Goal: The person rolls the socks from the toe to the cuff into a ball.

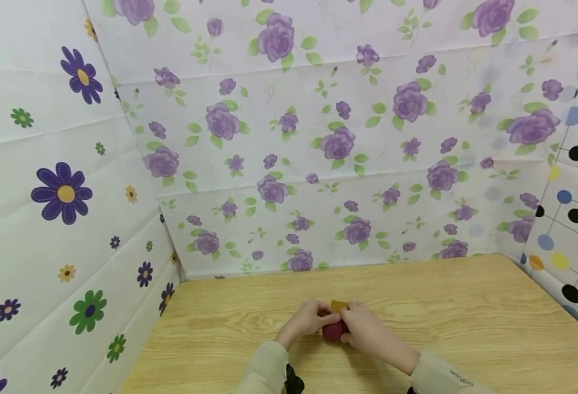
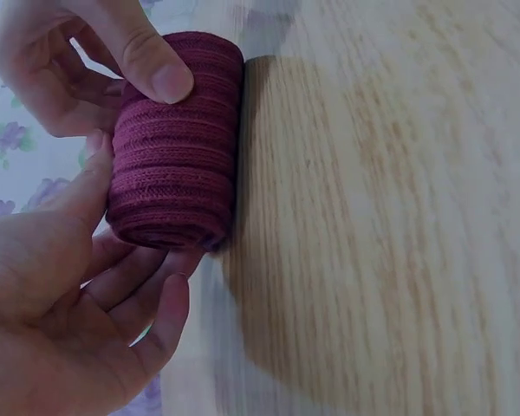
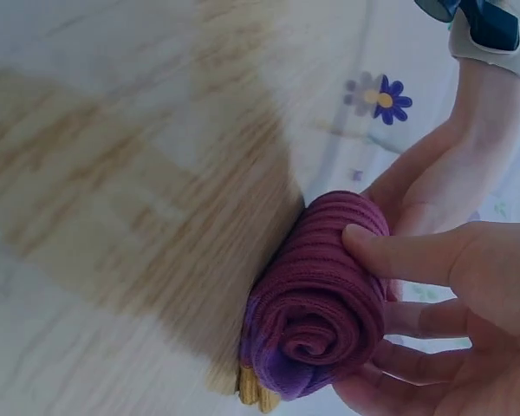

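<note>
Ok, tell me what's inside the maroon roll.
At one end of the maroon roll, coiled knit layers show, maroon with some purple. The wraps cover anything deeper, so that cannot be seen.

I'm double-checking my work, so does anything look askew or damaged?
Nothing looks damaged. Only the mustard end sticks out beyond the maroon roll, on the side away from you, so it looks not fully rolled.

Ribbed knit roll point(image 1: 334, 331), maroon w/ purple outer layer, approx. cylindrical, spiral end vis.; lies on side on wood tbl. point(image 1: 210, 328); mustard tail point(image 1: 338, 305) protrudes, far side.
</note>
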Demonstrator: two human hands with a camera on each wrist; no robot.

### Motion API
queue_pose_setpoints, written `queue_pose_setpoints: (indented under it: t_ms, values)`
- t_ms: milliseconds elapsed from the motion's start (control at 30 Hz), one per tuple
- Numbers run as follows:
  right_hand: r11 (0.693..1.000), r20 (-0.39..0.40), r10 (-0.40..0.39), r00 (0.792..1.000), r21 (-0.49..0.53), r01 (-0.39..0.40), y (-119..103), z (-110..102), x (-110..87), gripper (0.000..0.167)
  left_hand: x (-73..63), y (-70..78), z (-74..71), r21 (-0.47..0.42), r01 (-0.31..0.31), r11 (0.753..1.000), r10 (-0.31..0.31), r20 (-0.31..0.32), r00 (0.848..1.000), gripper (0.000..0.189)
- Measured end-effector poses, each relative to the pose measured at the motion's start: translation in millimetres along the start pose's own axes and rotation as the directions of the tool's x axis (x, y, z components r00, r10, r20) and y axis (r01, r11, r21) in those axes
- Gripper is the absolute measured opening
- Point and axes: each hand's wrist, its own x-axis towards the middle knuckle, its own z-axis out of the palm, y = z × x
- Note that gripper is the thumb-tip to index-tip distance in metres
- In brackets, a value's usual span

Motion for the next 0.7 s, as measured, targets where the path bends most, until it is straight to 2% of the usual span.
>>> queue_pose_setpoints:
  t_ms: [300,400,500,600,700]
  values:
    - [0.998,-0.097,-0.041,0.994,0.041,0.045,7,-1,2.4,0.028,-2.3,-1.1,-4.6,0.003,-0.093,0.996,0.092,0.067,0.993,0.025]
    - [0.995,-0.076,-0.044,0.996,0.082,0.050,13,-2,4.1,0.025,-3.7,-2.4,-6.9,-0.031,-0.102,0.994,0.105,0.111,0.988,0.025]
    - [0.990,-0.055,-0.031,0.998,0.132,0.039,17,-2,6.0,0.022,-5.3,-3.2,-8.1,-0.070,-0.081,0.994,0.090,0.143,0.986,0.037]
    - [0.984,-0.033,-0.019,0.999,0.174,0.025,20,-4,7.4,0.019,-5.9,-3.2,-7.7,-0.097,-0.064,0.993,0.077,0.134,0.988,0.047]
    - [0.981,-0.023,-0.019,1.000,0.191,0.023,21,-6,9.1,0.018,-4.3,-2.3,-6.1,-0.071,-0.078,0.994,0.085,0.101,0.991,0.049]
